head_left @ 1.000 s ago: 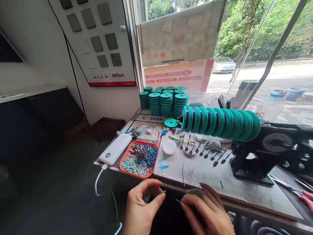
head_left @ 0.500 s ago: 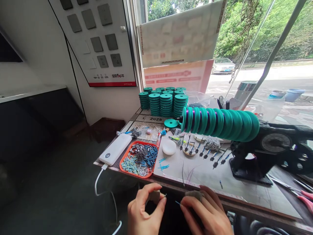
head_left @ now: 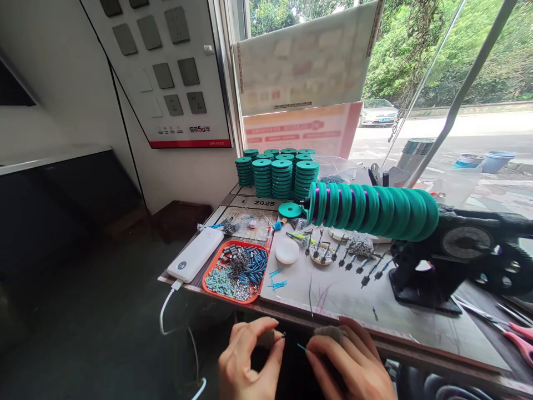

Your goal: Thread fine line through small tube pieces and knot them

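At the table's front edge, my left hand (head_left: 250, 361) pinches a tiny dark metallic piece (head_left: 283, 335) between thumb and forefinger; it is too small to name. Beside it on the right, my right hand (head_left: 352, 361) has its fingers closed on a thin blue stick (head_left: 301, 346), whose tip points toward the left hand. A small gap separates the stick from the metal piece. Covers that look like grey finger cots (head_left: 332, 333) show on some fingers. Similar thin blue sticks (head_left: 278, 285) lie on the board beyond.
An orange tray (head_left: 205, 282) holds small springs and metal parts. Left of it lies a white power bank (head_left: 195, 255) with a cable. Green spools fill a black winder (head_left: 466, 242) at right; more stand stacked (head_left: 262, 180) behind. Pink-handled scissors (head_left: 518, 341) lie far right.
My left hand has shifted very slightly to the right and down. My right hand stays nearly still, still gripping the blue stick. The view has moved a little.
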Available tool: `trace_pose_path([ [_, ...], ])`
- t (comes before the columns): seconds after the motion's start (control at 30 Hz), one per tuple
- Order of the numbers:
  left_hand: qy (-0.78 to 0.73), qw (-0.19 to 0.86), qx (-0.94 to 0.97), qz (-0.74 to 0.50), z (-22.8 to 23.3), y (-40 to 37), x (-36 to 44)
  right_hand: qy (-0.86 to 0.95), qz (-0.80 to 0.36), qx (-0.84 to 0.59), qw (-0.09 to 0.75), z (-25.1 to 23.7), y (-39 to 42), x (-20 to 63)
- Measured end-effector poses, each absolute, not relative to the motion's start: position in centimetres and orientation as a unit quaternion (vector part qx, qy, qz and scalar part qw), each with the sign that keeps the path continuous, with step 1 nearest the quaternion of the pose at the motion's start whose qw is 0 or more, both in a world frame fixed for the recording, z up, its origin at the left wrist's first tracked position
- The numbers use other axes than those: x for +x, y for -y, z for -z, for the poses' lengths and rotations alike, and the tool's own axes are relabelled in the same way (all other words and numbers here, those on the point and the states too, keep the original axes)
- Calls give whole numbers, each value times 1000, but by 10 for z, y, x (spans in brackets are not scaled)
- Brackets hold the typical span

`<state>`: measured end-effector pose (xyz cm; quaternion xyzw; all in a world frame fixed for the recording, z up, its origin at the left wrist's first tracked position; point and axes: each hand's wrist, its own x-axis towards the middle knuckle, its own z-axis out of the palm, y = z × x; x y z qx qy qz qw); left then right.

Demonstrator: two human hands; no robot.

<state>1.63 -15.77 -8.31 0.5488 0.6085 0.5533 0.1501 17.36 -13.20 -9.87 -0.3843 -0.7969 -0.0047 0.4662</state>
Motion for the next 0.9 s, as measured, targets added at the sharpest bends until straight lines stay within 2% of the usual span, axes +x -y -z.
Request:
trace_pose_path([
  [0.17,-575,398,420,-578,91,151,9,763,-8,-408,502,101,136,166],
  [0.4,-533,525,289,-597,93,146,3,752,-19,-413,514,105,137,167],
  [0.77,-535,514,323,-588,93,147,6,758,-38,-408,507,105,136,167],
  [0.83,-552,479,378,-569,90,150,9,773,-31,-401,491,104,135,169],
  [0.9,-582,398,438,-558,88,155,16,794,-24,-388,467,103,133,172],
])
